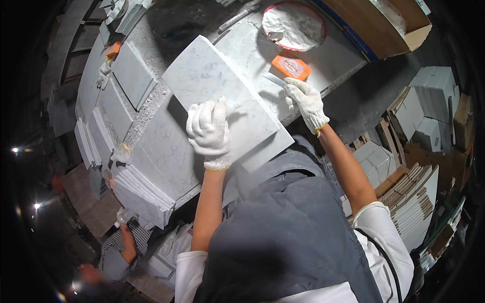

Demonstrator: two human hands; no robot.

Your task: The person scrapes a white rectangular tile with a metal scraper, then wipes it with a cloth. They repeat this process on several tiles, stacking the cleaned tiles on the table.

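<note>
My left hand (209, 132), in a white knit glove, is over the lower left edge of a pale grey-veined marble slab (209, 70). Its fingers are bent and closed against the slab; the fingertips are partly hidden. That slab lies raised over another pale slab (268, 144), which shows past its near right edge. My right hand (305, 99), gloved too, pinches a flat metal scraper blade (274, 79) just off the slab's right side. Close beyond the blade lies an orange hand sanding pad (291, 65).
A red-rimmed basin of white powder or paste (298, 22) stands at the far side, beside an open cardboard box (391, 30). More slabs (132, 76) lie at left, with a stack (144, 189) nearer. Boxes and tiles (432, 106) stand right. Another person's arm (129, 245) shows lower left.
</note>
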